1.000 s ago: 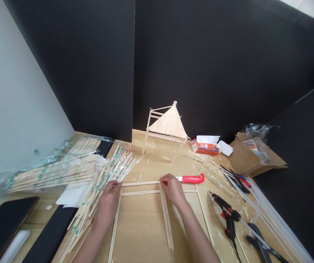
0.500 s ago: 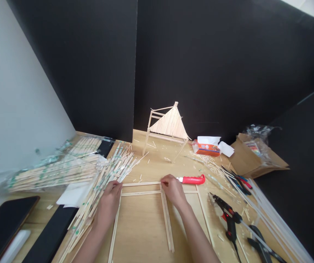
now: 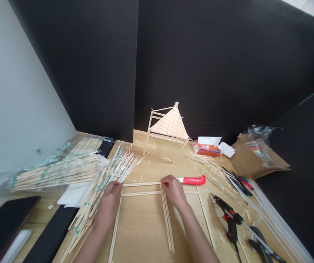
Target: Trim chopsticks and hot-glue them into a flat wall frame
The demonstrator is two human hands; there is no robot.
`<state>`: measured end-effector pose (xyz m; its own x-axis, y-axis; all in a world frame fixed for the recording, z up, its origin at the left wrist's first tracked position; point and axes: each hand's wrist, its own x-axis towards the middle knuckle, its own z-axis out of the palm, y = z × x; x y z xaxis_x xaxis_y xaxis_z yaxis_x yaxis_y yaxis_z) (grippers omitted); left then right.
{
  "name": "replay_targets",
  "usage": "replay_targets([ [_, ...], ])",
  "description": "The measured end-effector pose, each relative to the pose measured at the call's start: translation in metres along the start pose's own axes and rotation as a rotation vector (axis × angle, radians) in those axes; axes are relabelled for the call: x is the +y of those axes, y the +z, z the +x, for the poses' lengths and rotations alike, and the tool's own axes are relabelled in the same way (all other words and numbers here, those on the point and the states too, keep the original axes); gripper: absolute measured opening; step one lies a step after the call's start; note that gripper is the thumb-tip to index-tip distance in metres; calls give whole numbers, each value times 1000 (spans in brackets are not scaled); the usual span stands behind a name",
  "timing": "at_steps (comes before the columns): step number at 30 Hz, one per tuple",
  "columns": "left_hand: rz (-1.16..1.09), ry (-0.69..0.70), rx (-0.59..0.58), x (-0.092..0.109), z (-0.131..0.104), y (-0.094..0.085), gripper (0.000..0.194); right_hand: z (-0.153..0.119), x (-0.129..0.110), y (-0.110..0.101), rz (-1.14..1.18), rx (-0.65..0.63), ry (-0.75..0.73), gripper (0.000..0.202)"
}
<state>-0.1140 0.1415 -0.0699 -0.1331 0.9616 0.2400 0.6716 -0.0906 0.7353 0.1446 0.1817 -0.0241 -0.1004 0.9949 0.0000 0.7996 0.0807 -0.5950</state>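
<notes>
A flat frame of pale wooden sticks [image 3: 142, 193] lies on the table in front of me. My left hand [image 3: 111, 200] is closed, its fingertips pinching the frame's top left corner. My right hand [image 3: 173, 190] is pinched shut at the right end of the upper stick [image 3: 143, 184], where a bundle of upright sticks [image 3: 167, 219] meets it. Just beyond my right hand lies a knife with a red handle [image 3: 193, 180]. Behind the frame stands a small stick model [image 3: 169, 126] with a triangular slatted roof panel.
Loose sticks [image 3: 102, 190] and bagged sticks [image 3: 58, 171] cover the left side, near a phone [image 3: 7, 226]. On the right are a glue gun [image 3: 229, 215], pliers [image 3: 241, 183], clear glue sticks [image 3: 277, 219], an orange box [image 3: 207, 149] and a cardboard box [image 3: 251, 160]. Black panels [image 3: 214, 65] stand behind.
</notes>
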Motion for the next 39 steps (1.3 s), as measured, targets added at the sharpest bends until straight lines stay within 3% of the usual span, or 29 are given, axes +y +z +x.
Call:
replay_targets([
  [39, 64, 44, 12, 0, 1, -1, 29, -1, -2, -1, -12, 8, -9, 24],
])
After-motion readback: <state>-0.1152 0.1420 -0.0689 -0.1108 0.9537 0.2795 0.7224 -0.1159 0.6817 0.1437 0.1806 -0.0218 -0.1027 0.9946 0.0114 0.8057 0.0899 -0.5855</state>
